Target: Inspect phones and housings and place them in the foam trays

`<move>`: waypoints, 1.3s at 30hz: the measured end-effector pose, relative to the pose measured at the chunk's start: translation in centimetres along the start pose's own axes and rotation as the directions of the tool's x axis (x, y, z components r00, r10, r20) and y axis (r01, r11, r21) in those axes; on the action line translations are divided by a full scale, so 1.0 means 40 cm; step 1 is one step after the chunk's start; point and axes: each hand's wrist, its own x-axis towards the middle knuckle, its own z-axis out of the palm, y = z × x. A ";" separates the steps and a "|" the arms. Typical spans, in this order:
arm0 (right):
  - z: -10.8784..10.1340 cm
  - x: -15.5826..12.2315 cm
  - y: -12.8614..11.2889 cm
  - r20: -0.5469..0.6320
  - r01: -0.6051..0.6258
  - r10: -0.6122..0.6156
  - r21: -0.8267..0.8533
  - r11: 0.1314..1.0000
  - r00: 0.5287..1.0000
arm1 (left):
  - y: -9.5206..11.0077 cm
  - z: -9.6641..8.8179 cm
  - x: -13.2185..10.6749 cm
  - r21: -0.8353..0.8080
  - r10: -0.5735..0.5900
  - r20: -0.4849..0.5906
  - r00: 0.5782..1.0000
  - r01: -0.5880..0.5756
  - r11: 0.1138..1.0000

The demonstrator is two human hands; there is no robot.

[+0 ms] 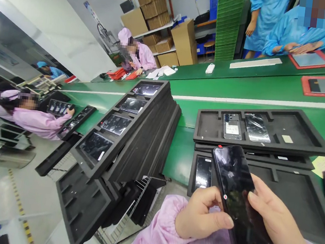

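Observation:
A black smartphone (240, 201) is held tilted in front of my chest, its dark glossy screen facing me. It bears a white label low on the screen and a small red-and-white dot on its left edge. My left hand (203, 216) grips that left edge, thumb lying over the screen. My right hand (278, 223) holds the right edge, thumb on the glass; its fingers are hidden behind. Beyond the phone, a black foam tray (295, 137) carries an opened phone back (232, 126) and a film-covered phone (257, 127). Another phone (203, 171) lies in the nearer tray (302, 204).
A tall stack of foam trays (144, 147) with phones on top stands left, above a wire rack (128, 216). A green conveyor (189, 90) runs across. Red trays (304, 85) sit far right. Co-workers in pink (146, 59) and blue (302, 32) work along the line.

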 end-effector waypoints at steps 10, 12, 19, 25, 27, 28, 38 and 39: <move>-0.009 -0.027 -0.038 -0.110 0.091 -0.108 -0.147 0.985 0.988 | -0.007 0.003 -0.012 -0.068 -0.080 -0.014 0.997 0.079 0.995; -0.008 -0.030 -0.045 -0.116 0.107 -0.129 -0.182 0.978 0.985 | -0.005 0.004 -0.013 -0.076 -0.079 -0.006 0.997 0.078 0.994; -0.001 -0.054 -0.057 -0.157 0.156 -0.208 -0.289 0.944 0.966 | 0.005 0.007 -0.016 -0.059 -0.034 0.016 0.999 0.035 0.998; -0.009 -0.026 -0.038 -0.144 0.141 -0.174 -0.213 0.967 0.974 | -0.008 -0.004 -0.004 -0.029 -0.082 -0.028 0.996 0.081 0.996; -0.008 -0.008 -0.013 -0.117 0.115 -0.130 -0.125 0.985 0.985 | -0.033 -0.013 -0.001 0.014 -0.135 -0.123 0.983 0.138 0.990; -0.009 0.002 0.003 -0.103 0.093 -0.102 -0.085 0.992 0.989 | -0.051 -0.021 0.001 0.034 -0.164 -0.181 0.970 0.173 0.984; -0.039 0.004 0.195 -0.097 -0.002 0.016 0.147 0.989 0.995 | -0.221 -0.059 0.044 0.068 -0.353 -0.260 0.899 0.382 0.922; -0.042 0.000 0.201 -0.112 -0.006 0.021 0.131 0.991 0.994 | -0.224 -0.052 0.047 0.087 -0.349 -0.265 0.899 0.383 0.920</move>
